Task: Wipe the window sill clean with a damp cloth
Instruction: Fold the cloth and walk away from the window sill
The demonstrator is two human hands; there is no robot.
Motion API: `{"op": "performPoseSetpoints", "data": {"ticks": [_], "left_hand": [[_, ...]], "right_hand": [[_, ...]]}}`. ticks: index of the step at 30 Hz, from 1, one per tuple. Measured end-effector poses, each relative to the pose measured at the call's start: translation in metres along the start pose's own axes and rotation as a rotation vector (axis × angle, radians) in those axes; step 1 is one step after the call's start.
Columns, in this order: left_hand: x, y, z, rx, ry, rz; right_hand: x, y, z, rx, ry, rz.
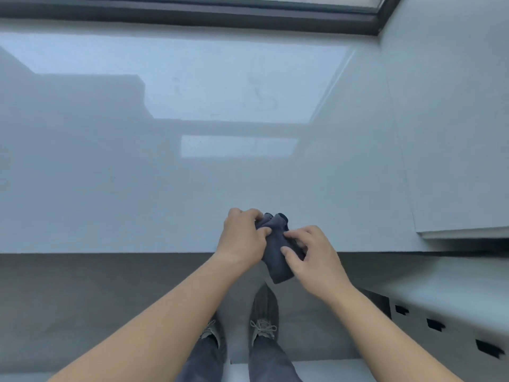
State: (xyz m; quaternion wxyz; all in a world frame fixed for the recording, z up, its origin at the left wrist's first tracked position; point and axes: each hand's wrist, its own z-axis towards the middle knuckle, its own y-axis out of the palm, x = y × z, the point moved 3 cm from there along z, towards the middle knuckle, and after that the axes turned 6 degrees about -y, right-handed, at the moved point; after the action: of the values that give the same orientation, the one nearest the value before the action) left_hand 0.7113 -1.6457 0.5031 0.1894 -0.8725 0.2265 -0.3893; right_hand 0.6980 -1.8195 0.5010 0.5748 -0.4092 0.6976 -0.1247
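- Leftmost: glossy pale window sill (110,188), wide and flat, mirrored the window and sky; front edge ran straight across above a dark vertical face.
- Left hand (242,238): clenched on the upper end of the cloth (275,255), fingers curled over the bunched top, thumb pressed against the fabric.
- Cloth: dark blue-grey, gathered into a narrow bundle, held between both hands directly over the sill's front edge; upper end above the sill surface, lower end hung past the edge. Contact with the sill could not be told.
- Right hand (311,255): pinched the middle of the cloth, thumb and fingertips closed on the fabric, just beside the left hand.
- Below the hands: two grey laced shoes (264,318) and dark trouser legs on a grey floor.
- Top right: dark window frame (248,20) ran along the sill's far edge.
- Far right: white side wall (454,119) met the sill; lower down, white panel (440,321) with dark rectangular slots.
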Motion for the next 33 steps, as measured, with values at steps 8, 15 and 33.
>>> {"op": "performPoseSetpoints", "data": {"ticks": [8, 15, 33], "left_hand": [[-0.019, -0.08, -0.06, -0.152, -0.058, -0.647], [-0.107, -0.197, -0.122, 0.118, -0.132, -1.204], [-0.409, -0.486, -0.307, 0.814, -0.389, -1.615]], "right_hand": [[-0.075, -0.01, 0.022, -0.305, 0.121, 0.419], [-0.217, 0.057, 0.045, -0.533, 0.261, 0.815], [-0.65, 0.399, 0.004, -0.953, -0.19, 0.242]]}}
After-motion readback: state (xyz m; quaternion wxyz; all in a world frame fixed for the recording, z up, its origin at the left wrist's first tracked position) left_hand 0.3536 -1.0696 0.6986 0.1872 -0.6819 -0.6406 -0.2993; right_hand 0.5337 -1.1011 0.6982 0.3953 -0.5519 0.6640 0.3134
